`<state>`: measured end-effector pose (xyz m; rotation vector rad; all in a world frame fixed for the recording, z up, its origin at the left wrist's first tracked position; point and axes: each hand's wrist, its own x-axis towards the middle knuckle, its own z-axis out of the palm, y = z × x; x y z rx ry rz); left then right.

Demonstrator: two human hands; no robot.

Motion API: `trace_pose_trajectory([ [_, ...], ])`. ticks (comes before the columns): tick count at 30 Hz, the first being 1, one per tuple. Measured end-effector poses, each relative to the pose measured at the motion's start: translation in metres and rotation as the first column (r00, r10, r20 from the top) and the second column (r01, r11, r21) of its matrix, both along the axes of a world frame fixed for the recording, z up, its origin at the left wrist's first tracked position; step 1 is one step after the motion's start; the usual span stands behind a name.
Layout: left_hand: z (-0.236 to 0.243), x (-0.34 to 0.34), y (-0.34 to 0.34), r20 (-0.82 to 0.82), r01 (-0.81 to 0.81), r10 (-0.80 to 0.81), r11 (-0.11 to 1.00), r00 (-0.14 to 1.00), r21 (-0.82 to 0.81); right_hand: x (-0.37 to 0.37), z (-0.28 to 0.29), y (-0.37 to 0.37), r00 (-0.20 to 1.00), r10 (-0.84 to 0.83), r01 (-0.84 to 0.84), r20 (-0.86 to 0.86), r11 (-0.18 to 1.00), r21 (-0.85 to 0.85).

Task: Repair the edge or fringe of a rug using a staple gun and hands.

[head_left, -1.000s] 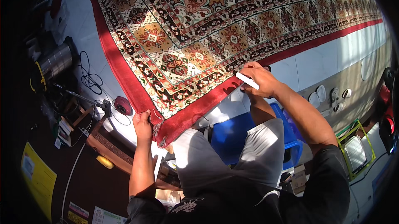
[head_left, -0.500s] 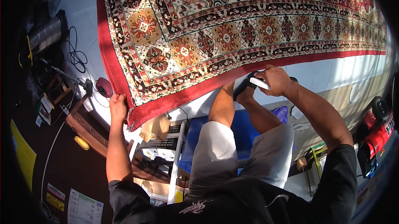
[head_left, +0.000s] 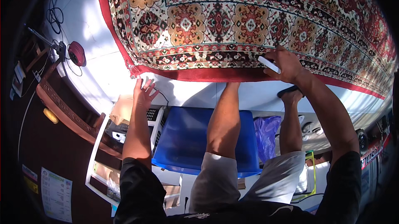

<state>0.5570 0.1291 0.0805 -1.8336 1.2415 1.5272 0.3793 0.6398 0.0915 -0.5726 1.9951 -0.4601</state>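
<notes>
We see rug (head_left: pixel 249 24) spread on white floor (head_left: pixel 104 74), red edge nearest us. Right hand (head_left: pixel 286 64) rests on that edge, pinching white stick (head_left: pixel 269 64). Left hand (head_left: pixel 143 93) fingers spread, just below rug corner.

The rug (head_left: pixel 249 20) runs past the top edge, and the right hand (head_left: pixel 286 64) hides part of its red border.

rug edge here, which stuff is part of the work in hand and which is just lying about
In use:
patterned rug
left hand, open at the rug's corner
right hand, holding a small white object

Lying about:
blue bin
red round object
black cable
purple bag
</notes>
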Motion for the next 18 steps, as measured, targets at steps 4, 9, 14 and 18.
trace_pose_trajectory([
  [4, -0.061, 0.058, 0.107, 0.061, -0.354, 0.351, 0.896, 0.935, 0.267, 0.021, -0.016, 0.008, 0.993, 0.117, -0.117, -0.013, 0.991, -0.067],
  [9, -0.074, 0.056, 0.173, -0.207, -0.531, 0.631, 0.755, 0.747, 0.384, 0.034, -0.018, -0.018, 0.979, 0.094, -0.107, 0.183, 0.992, 0.062],
  [14, -0.05, 0.041, 0.155, -0.358, -0.629, 0.655, 0.75, 0.665, 0.203, 0.039, -0.026, -0.078, 0.94, 0.238, -0.225, 0.245, 0.971, -0.079],
  [18, -0.026, 0.01, 0.084, -0.579, -0.621, 0.62, 0.748, 0.529, 0.233, 0.026, -0.021, -0.14, 0.944, 0.028, -0.019, 0.329, 0.999, -0.031],
])
